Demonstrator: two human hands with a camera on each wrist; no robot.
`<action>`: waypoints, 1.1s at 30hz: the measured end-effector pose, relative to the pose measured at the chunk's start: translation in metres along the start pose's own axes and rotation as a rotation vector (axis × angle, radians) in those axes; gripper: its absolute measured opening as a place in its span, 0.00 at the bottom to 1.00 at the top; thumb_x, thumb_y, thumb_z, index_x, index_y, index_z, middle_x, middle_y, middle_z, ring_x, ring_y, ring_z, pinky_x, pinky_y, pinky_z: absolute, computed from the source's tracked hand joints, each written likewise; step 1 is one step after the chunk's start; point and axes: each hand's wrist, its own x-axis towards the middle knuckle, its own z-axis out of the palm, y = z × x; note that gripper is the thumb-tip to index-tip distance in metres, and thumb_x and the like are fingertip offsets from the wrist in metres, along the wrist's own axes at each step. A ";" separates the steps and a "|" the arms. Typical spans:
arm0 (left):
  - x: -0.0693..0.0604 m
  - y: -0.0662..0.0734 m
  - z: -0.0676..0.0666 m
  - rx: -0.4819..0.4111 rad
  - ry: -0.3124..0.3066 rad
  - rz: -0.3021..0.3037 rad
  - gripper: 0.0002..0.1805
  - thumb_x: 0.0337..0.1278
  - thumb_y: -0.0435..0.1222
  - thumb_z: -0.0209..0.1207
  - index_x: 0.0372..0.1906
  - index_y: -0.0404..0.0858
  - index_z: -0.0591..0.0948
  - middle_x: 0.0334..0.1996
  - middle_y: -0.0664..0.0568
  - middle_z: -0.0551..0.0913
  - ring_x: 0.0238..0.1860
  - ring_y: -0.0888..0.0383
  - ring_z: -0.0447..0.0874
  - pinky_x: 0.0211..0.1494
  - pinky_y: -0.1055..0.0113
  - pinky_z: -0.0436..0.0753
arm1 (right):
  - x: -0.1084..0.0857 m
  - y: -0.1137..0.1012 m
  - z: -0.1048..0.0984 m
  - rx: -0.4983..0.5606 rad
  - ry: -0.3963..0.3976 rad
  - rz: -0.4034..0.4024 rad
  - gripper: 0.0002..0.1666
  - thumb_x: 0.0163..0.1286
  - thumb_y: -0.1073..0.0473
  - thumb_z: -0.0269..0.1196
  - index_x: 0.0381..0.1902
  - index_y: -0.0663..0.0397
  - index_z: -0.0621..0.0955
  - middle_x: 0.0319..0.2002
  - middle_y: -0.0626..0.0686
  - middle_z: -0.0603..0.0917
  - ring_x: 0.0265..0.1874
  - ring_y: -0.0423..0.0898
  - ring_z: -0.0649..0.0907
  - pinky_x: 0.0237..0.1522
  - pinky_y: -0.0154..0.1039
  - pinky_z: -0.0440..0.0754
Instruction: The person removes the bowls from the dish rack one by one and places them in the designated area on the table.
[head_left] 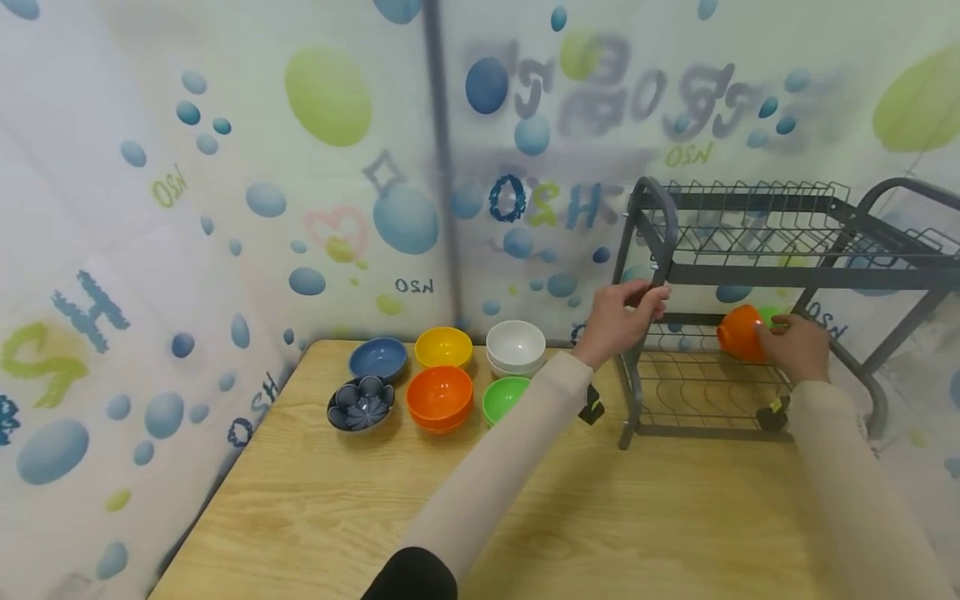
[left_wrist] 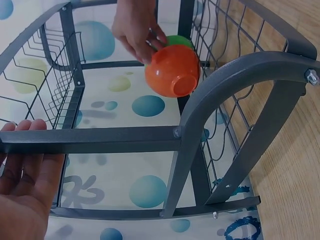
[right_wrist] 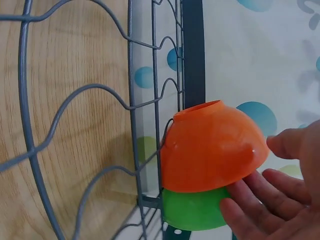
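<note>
My right hand (head_left: 798,346) pinches an orange bowl (head_left: 741,333) on the lower tier of a grey wire dish rack (head_left: 750,273). The bowl is tipped on its side; its foot ring shows in the left wrist view. In the right wrist view the thumb lies on its outer wall and the fingers are near its rim. A green bowl (right_wrist: 195,210) sits right beside it, partly hidden by it. My left hand (head_left: 617,321) holds the rack's left side frame; in the left wrist view its fingers (left_wrist: 30,167) pass behind a grey bar, tips showing above.
On the wooden table (head_left: 300,508), left of the rack, stand a blue bowl (head_left: 378,359), a yellow bowl (head_left: 444,347), white bowls (head_left: 516,343), a dark patterned bowl (head_left: 362,404), orange bowls (head_left: 439,396) and a green bowl (head_left: 504,397). A patterned curtain (head_left: 352,208) hangs behind.
</note>
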 end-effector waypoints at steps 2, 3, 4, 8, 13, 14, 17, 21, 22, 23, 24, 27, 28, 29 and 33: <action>0.000 -0.001 0.000 0.000 0.001 0.001 0.17 0.80 0.46 0.52 0.51 0.41 0.87 0.37 0.50 0.90 0.39 0.60 0.90 0.48 0.79 0.82 | 0.002 0.006 0.002 0.010 -0.016 -0.003 0.40 0.81 0.44 0.45 0.68 0.80 0.69 0.62 0.79 0.74 0.65 0.76 0.68 0.67 0.73 0.65; 0.000 -0.001 0.000 -0.003 0.001 0.001 0.17 0.80 0.46 0.52 0.51 0.41 0.87 0.37 0.50 0.90 0.38 0.61 0.90 0.48 0.79 0.82 | 0.003 0.009 0.003 0.016 -0.018 -0.008 0.40 0.81 0.44 0.45 0.66 0.80 0.70 0.62 0.80 0.74 0.65 0.76 0.68 0.66 0.73 0.65; 0.001 -0.001 0.000 -0.006 0.001 0.001 0.17 0.79 0.46 0.52 0.51 0.41 0.87 0.37 0.50 0.90 0.38 0.62 0.89 0.48 0.79 0.82 | 0.004 0.012 0.004 0.023 -0.019 -0.013 0.40 0.81 0.44 0.45 0.66 0.80 0.71 0.62 0.80 0.74 0.65 0.76 0.68 0.66 0.73 0.64; 0.002 0.000 0.000 -0.024 -0.002 0.001 0.17 0.79 0.46 0.52 0.50 0.41 0.87 0.37 0.49 0.90 0.37 0.65 0.88 0.49 0.78 0.82 | 0.006 0.020 0.006 0.039 -0.013 -0.014 0.38 0.81 0.45 0.46 0.66 0.79 0.71 0.62 0.79 0.74 0.64 0.75 0.69 0.65 0.71 0.68; 0.002 0.001 0.000 -0.040 -0.002 0.004 0.17 0.80 0.45 0.52 0.51 0.40 0.87 0.38 0.47 0.90 0.38 0.62 0.89 0.49 0.79 0.83 | 0.005 0.020 0.006 0.090 -0.034 0.048 0.39 0.82 0.44 0.46 0.69 0.75 0.68 0.66 0.78 0.70 0.67 0.75 0.67 0.67 0.70 0.68; 0.002 0.001 0.000 -0.040 0.000 0.007 0.16 0.79 0.44 0.52 0.51 0.40 0.87 0.38 0.47 0.90 0.38 0.62 0.89 0.48 0.79 0.82 | 0.004 0.021 0.006 0.094 -0.037 0.060 0.38 0.82 0.44 0.46 0.70 0.75 0.68 0.67 0.78 0.70 0.68 0.75 0.67 0.68 0.69 0.67; 0.001 0.002 0.001 -0.036 -0.007 0.006 0.17 0.80 0.44 0.52 0.51 0.40 0.86 0.39 0.45 0.90 0.38 0.64 0.89 0.49 0.79 0.82 | 0.003 0.019 0.007 0.110 -0.032 0.090 0.37 0.82 0.45 0.46 0.70 0.74 0.68 0.69 0.77 0.68 0.69 0.74 0.66 0.70 0.68 0.66; 0.001 0.001 0.001 -0.031 -0.009 -0.001 0.17 0.80 0.46 0.52 0.51 0.40 0.86 0.39 0.46 0.90 0.38 0.68 0.87 0.50 0.79 0.82 | 0.000 0.015 0.008 0.147 -0.020 0.104 0.36 0.83 0.46 0.46 0.70 0.75 0.68 0.69 0.76 0.68 0.70 0.72 0.66 0.69 0.67 0.68; 0.001 0.000 0.000 -0.029 -0.005 -0.002 0.17 0.80 0.46 0.52 0.51 0.41 0.86 0.39 0.47 0.90 0.37 0.69 0.86 0.50 0.79 0.82 | -0.001 0.014 0.008 0.154 -0.019 0.103 0.36 0.83 0.46 0.46 0.70 0.75 0.68 0.69 0.76 0.69 0.70 0.72 0.67 0.69 0.66 0.68; 0.001 0.000 0.001 -0.028 -0.003 -0.001 0.17 0.80 0.46 0.52 0.50 0.41 0.86 0.38 0.47 0.90 0.37 0.68 0.86 0.49 0.79 0.82 | -0.001 0.014 0.008 0.162 -0.022 0.101 0.37 0.83 0.46 0.46 0.70 0.75 0.68 0.70 0.76 0.69 0.69 0.72 0.67 0.68 0.66 0.70; 0.000 -0.001 0.001 -0.027 0.000 -0.002 0.17 0.80 0.46 0.52 0.50 0.41 0.86 0.38 0.48 0.90 0.37 0.68 0.87 0.49 0.79 0.82 | -0.002 0.014 0.008 0.173 -0.027 0.098 0.37 0.83 0.46 0.45 0.71 0.75 0.68 0.70 0.76 0.69 0.68 0.71 0.68 0.66 0.65 0.71; -0.001 -0.001 0.001 -0.031 0.006 -0.001 0.17 0.79 0.45 0.52 0.50 0.41 0.87 0.37 0.48 0.90 0.38 0.65 0.88 0.49 0.79 0.82 | -0.003 0.015 0.009 0.211 -0.048 0.102 0.38 0.83 0.44 0.45 0.73 0.72 0.66 0.70 0.75 0.70 0.57 0.60 0.79 0.53 0.47 0.82; -0.001 0.000 0.001 -0.031 0.007 0.000 0.17 0.79 0.45 0.52 0.50 0.41 0.87 0.37 0.48 0.90 0.38 0.64 0.88 0.49 0.79 0.82 | -0.003 0.016 0.009 0.237 -0.059 0.107 0.38 0.83 0.44 0.45 0.74 0.71 0.65 0.70 0.75 0.69 0.51 0.52 0.81 0.48 0.39 0.83; -0.001 0.000 0.001 -0.033 0.007 0.001 0.17 0.79 0.45 0.52 0.50 0.40 0.87 0.38 0.47 0.90 0.38 0.64 0.88 0.48 0.79 0.82 | -0.004 0.017 0.010 0.272 -0.069 0.115 0.38 0.83 0.44 0.45 0.75 0.70 0.64 0.71 0.74 0.69 0.45 0.43 0.81 0.43 0.32 0.82; -0.002 0.001 0.001 -0.031 0.005 0.003 0.17 0.79 0.45 0.52 0.50 0.40 0.87 0.38 0.45 0.90 0.37 0.65 0.88 0.48 0.79 0.82 | -0.004 0.019 0.011 0.411 -0.091 0.166 0.38 0.82 0.44 0.47 0.78 0.64 0.61 0.76 0.71 0.63 0.34 0.23 0.73 0.35 0.20 0.82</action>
